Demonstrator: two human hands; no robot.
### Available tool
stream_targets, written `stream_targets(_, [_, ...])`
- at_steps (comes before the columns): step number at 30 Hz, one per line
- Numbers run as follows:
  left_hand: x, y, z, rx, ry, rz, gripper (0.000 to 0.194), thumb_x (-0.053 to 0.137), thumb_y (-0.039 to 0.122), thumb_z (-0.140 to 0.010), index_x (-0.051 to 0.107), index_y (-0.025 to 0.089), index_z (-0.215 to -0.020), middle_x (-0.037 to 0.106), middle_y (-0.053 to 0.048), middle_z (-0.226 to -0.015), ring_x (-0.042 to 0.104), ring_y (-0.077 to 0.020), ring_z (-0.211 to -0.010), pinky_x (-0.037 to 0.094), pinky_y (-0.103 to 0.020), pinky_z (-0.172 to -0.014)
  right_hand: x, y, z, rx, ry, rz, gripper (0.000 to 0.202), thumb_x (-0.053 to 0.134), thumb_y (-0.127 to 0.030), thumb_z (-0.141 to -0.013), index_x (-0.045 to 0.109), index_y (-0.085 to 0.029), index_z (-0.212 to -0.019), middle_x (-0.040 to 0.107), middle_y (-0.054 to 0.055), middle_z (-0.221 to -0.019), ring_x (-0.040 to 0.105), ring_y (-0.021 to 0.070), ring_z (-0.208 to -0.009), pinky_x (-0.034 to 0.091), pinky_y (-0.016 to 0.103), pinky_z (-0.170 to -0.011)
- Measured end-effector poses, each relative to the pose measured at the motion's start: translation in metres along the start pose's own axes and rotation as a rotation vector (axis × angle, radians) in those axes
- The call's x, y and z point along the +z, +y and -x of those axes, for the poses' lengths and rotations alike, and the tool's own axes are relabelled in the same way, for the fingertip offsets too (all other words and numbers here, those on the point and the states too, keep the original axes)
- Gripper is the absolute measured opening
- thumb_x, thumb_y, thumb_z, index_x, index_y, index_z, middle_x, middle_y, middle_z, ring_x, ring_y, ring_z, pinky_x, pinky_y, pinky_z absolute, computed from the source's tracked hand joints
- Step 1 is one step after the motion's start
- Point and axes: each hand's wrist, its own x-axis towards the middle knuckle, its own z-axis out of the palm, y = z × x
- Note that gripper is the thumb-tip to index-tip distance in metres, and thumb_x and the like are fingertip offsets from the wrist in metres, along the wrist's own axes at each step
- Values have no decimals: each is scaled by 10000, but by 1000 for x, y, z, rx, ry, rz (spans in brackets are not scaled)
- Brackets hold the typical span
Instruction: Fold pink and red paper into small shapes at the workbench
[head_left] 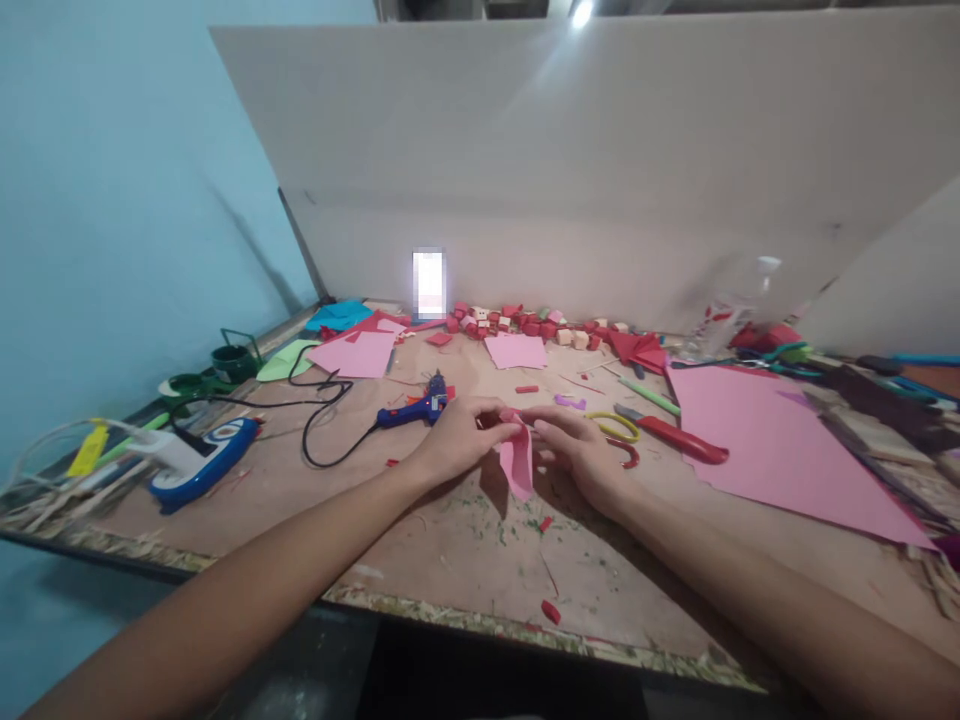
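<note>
A narrow strip of pink paper (517,468) hangs between my hands above the middle of the table, its lower end curling down. My left hand (474,432) pinches the strip's upper end between thumb and fingers. From the other side, my right hand (574,450) has its thumb and fingertips closed on the same upper part. Something small and red or dark pink shows at the pinch, too small to name. Just left of my left hand lies a blue glue gun (411,408) with a black cord. Yellow-handled scissors (613,428) are close to my right hand.
A red-handled knife (681,438) lies by a large pink sheet (787,450) at right. Small red and tan cubes (525,322) line the back, near a lit phone (429,285). A blue power strip (206,465) sits left. A clear bottle (731,310) stands back right.
</note>
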Motion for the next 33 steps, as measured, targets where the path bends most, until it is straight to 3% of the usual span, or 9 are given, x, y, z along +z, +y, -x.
stream_targets(3, [2,3,3,-16,-9,105,202,672,324,-838,732,133,-812,700,-22,-749,594,-153,-680,445,-252,-626,3,0,2,97,-43,-181,316,816,-437,-794,795,-173,-966,766,66,-866,693,186,-689,551,308,-642])
stream_targets(8, [6,3,3,-63,-17,243,166,728,301,-785,732,138,-752,694,-12,-723,594,-147,-680,450,-252,-649,2,2,1,176,-58,-350,282,923,-371,-669,816,-158,-819,750,39,-740,658,156,-620,518,283,-626])
stream_targets(13, [5,0,0,-152,-69,429,303,750,409,-764,747,114,-833,705,-46,-719,626,-162,-657,502,-290,-671,-3,5,-2,196,-54,-461,275,930,-353,-671,820,-161,-835,775,56,-783,713,192,-722,564,333,-758])
stream_targets(16, [4,-2,-1,-190,-87,497,375,807,405,-702,761,110,-929,740,-71,-814,651,-170,-707,518,-307,-709,-4,5,-2,194,-50,-505,287,931,-342,-674,820,-152,-858,788,72,-837,720,194,-740,574,332,-756])
stream_targets(25, [8,-3,-3,-225,-29,540,410,934,412,-543,764,125,-781,725,-36,-757,607,-141,-667,485,-279,-668,-5,4,-1,212,-101,-550,281,933,-318,-679,820,-144,-869,793,87,-831,738,203,-751,588,345,-790])
stream_targets(33, [7,-3,-3,-239,-17,537,422,932,456,-567,787,128,-789,707,-33,-717,587,-131,-630,449,-253,-608,-5,4,-1,218,-98,-535,317,942,-305,-654,823,-156,-907,793,82,-840,723,191,-726,569,328,-745])
